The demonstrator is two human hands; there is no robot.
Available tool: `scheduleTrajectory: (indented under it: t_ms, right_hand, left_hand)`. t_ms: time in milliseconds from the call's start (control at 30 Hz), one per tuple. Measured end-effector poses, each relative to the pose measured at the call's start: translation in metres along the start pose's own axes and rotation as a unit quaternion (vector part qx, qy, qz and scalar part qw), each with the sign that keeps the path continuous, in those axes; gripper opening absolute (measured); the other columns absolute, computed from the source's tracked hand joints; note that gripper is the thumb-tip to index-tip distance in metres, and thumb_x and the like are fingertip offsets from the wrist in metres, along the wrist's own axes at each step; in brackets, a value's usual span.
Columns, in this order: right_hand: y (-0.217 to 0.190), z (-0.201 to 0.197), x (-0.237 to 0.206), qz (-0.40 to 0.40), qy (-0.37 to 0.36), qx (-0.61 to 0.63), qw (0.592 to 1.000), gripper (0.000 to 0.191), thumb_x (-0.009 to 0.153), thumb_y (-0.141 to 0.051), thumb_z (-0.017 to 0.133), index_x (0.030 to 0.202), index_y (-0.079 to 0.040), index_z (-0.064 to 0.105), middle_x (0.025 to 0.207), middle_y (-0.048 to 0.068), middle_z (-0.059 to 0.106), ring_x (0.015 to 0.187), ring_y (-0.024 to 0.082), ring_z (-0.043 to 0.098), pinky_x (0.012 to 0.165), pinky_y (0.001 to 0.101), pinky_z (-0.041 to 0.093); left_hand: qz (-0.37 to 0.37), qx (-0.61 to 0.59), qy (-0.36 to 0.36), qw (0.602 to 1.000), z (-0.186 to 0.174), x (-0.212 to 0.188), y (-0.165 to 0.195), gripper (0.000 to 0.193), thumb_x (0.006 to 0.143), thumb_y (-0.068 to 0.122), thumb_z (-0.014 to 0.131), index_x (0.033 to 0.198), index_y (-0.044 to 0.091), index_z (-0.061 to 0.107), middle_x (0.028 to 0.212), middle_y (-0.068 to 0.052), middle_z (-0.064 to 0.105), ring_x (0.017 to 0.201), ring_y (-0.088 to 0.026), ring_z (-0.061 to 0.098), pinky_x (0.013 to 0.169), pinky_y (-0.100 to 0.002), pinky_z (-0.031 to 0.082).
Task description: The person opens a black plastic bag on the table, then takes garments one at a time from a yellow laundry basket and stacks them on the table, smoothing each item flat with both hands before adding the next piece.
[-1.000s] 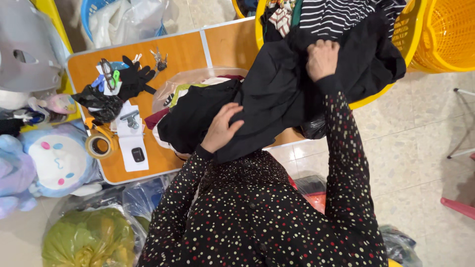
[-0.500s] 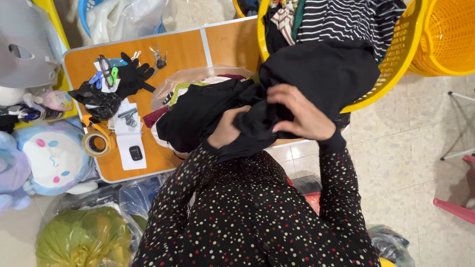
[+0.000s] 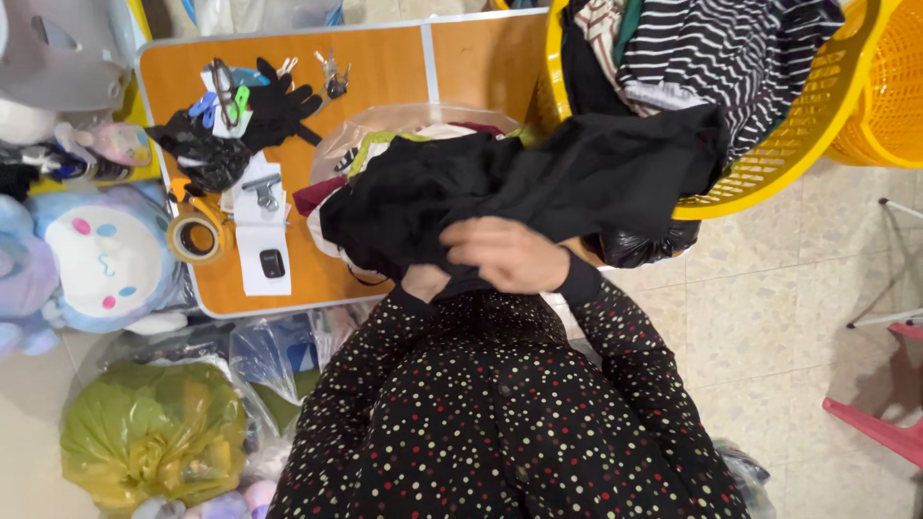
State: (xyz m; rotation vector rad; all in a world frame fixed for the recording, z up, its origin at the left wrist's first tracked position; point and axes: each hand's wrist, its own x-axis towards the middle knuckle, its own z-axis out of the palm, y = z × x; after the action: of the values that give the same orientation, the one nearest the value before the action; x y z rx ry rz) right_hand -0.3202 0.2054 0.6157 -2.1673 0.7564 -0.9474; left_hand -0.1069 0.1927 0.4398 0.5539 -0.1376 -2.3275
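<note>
Matt black cloth garment (image 3: 538, 183), glossy yellow plastic basket (image 3: 808, 125), smooth wood-look table (image 3: 385, 72).

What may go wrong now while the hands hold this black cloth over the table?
The black garment still drapes over the yellow basket rim; pulling may snag it or tip the basket. Its loose end hangs over the clothes pile and may drag pieces off. The left hand is mostly hidden, so its grip looks uncertain.
</note>
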Motion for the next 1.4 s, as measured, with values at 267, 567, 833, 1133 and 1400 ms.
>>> scheduleTrajectory:
  t_ms: [267, 567, 833, 1133, 1400]
  right_hand:
    - [0.105, -0.028, -0.028, 0.29, 0.044, 0.154, 0.944, 0.049, 0.098, -0.009, 0.053, 0.146, 0.002, 0.051, 0.15, 0.023, 0.053, 0.143, 0.034, 0.049, 0.121, 0.0401, 0.037]
    - [0.106, 0.13, -0.073, 0.437, -0.171, 0.347, 0.812, 0.056, 0.088, -0.019, 0.07, 0.138, 0.002, 0.055, 0.141, 0.018, 0.06, 0.132, 0.028, 0.055, 0.113, 0.0371, 0.042]
    - [0.114, 0.123, -0.075, 0.404, -0.219, 0.221, 0.86, 0.065, 0.079, -0.028, 0.085, 0.132, 0.002, 0.059, 0.133, 0.014, 0.066, 0.123, 0.023, 0.061, 0.107, 0.0344, 0.047]
    - [0.017, -0.024, -0.13, 0.365, 0.605, 0.098, 0.701, 0.054, 0.08, -0.018, 0.085, 0.127, 0.003, 0.069, 0.113, 0.025, 0.069, 0.097, 0.037, 0.064, 0.089, 0.049, 0.05]
    - [-0.087, -0.052, -0.001, 0.107, 0.628, -0.103, 0.764, 0.062, 0.08, -0.016, 0.086, 0.134, 0.001, 0.061, 0.126, 0.02, 0.062, 0.117, 0.032, 0.06, 0.105, 0.0445, 0.048]
  left_hand:
    - [0.125, -0.086, 0.068, 0.986, -0.004, -0.005, 0.021, 0.051, 0.089, 0.016, 0.076, 0.134, 0.002, 0.055, 0.135, -0.015, 0.063, 0.125, -0.029, 0.061, 0.111, -0.046, 0.046]
    - [0.314, -0.152, 0.09, 0.933, 0.011, -0.017, 0.105, 0.044, 0.093, 0.019, 0.07, 0.132, 0.002, 0.058, 0.134, -0.014, 0.064, 0.124, -0.03, 0.062, 0.112, -0.047, 0.046]
    - [0.389, -0.179, 0.093, 0.899, 0.028, -0.037, 0.155, 0.039, 0.096, 0.021, 0.065, 0.131, 0.002, 0.06, 0.133, -0.014, 0.065, 0.124, -0.03, 0.062, 0.113, -0.048, 0.046]
    - [0.13, -0.11, 0.127, 0.977, -0.015, -0.038, 0.072, 0.019, 0.106, 0.013, 0.063, 0.123, 0.007, 0.064, 0.131, -0.011, 0.064, 0.123, -0.03, 0.065, 0.117, -0.052, 0.049]
    - [-0.038, 0.307, 0.017, 0.951, 0.029, -0.01, -0.066, 0.073, 0.098, 0.037, 0.061, 0.16, 0.017, 0.026, 0.156, -0.009, 0.039, 0.139, -0.029, 0.049, 0.109, -0.045, 0.046]
